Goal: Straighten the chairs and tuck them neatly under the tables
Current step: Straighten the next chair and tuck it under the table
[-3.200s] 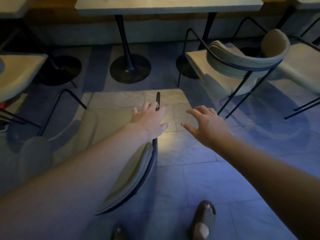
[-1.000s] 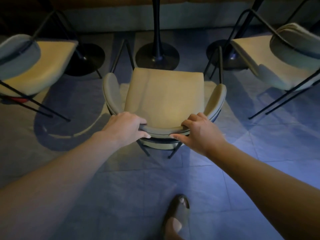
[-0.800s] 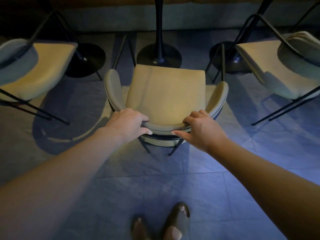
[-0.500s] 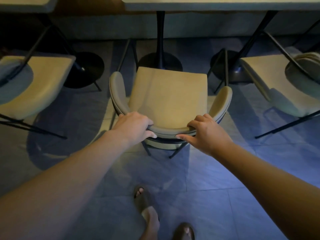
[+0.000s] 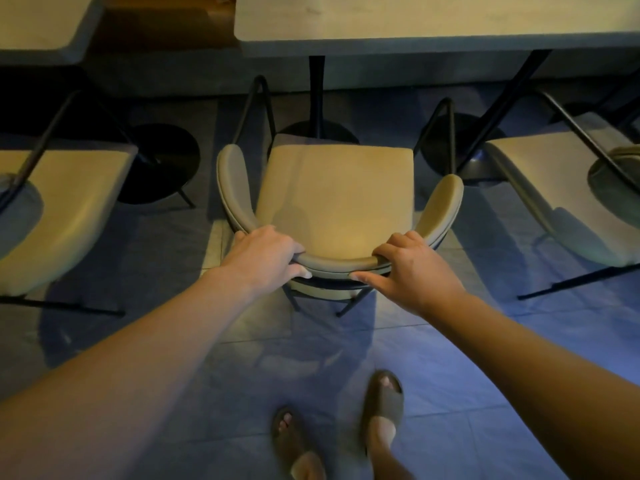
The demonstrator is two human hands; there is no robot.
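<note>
The chair [image 5: 332,199] has matt, smooth padded upholstery on thin black metal legs. The tabletop [image 5: 415,19] looks pale, matt and stone-like. Large smooth tiles cover the floor [image 5: 450,393].

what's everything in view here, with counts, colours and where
middle chair: 1, beige seat, grey curved back, centre, facing the long table
side chairs: 2, beige, black frames, one far left, one far right
tables: 2, pale tops, long one top centre-right, another top left
table bases: 3, black, round, on the floor under the tables
floor: grey tiles
sandals: 2, dark, bottom centre
left hand: gripping the middle chair's back
right hand: gripping the same back
</note>
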